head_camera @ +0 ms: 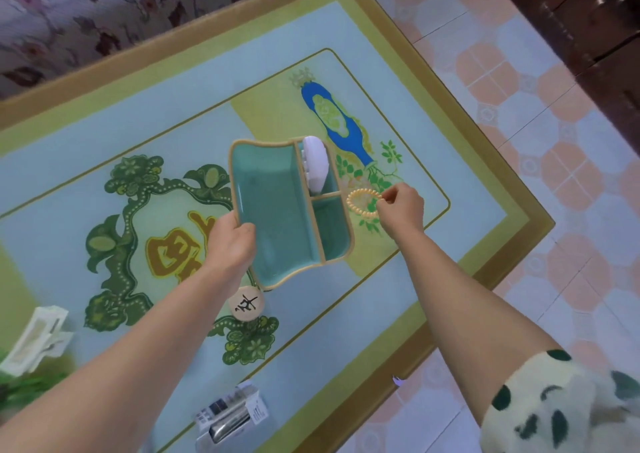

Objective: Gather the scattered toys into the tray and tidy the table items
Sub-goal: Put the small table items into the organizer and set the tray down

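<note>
A teal tray point(277, 206) with a tan rim and dividers sits mid-table. My left hand point(231, 241) grips its near left rim. A white toy point(316, 163) lies in the tray's far right compartment. My right hand point(401, 206) pinches a cream bead bracelet point(363, 202), which hangs just right of the tray. A round wooden piece with a black character point(246, 303) lies on the table below the tray's near corner, beside my left forearm.
The table point(398, 317) has a patterned green and blue cover. A small box with a metal item point(230, 414) lies at the near edge. White packets point(34, 338) and green leaves sit at the left. Tiled floor lies to the right.
</note>
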{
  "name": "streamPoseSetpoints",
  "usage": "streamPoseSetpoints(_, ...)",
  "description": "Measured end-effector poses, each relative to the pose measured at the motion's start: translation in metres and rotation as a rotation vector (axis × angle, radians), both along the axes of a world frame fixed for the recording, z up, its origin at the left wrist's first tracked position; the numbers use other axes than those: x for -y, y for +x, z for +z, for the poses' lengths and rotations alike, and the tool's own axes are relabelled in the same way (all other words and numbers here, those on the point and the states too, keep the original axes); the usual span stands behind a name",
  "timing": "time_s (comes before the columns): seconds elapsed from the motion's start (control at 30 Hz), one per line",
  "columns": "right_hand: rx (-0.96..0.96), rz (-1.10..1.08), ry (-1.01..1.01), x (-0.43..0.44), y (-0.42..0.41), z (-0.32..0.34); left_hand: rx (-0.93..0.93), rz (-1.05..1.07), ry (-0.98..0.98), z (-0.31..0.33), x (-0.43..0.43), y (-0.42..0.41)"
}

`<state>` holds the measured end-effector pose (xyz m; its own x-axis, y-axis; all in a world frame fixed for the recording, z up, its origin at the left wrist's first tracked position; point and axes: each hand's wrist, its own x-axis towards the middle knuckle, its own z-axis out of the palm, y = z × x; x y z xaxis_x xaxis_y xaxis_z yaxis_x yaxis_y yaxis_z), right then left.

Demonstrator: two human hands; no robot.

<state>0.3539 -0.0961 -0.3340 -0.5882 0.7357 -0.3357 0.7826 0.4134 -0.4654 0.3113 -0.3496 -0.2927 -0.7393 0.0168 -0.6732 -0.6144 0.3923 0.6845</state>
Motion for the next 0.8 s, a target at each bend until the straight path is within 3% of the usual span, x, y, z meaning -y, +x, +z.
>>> streamPoseSetpoints(0.23, -0.404, -0.003, -0.189, 0.038, 0.004, 0.096, -0.006, 0.113, -0.027, 0.018, 0.023, -0.007)
streamPoseSetpoints(0.33, -0.525, 0.193, -0.210, 0.081, 0.006, 0.133, 0.002, 0.153, -0.043, 0.025, 0.037, -0.010)
streamPoseSetpoints(0.4, -0.552, 0.421, -0.110, 0.116, 0.003, 0.145, -0.001, 0.172, -0.026, 0.029, 0.046, -0.010)
streamPoseSetpoints(0.6, -0.371, 1.090, 0.242, 0.207, -0.016, 0.138, -0.039, 0.177, -0.102, 0.039, 0.086, -0.003)
streamPoseSetpoints(0.8, -0.177, 1.454, 0.379, 0.267, -0.028, 0.127, -0.039, 0.222, -0.157, 0.043, 0.134, 0.005)
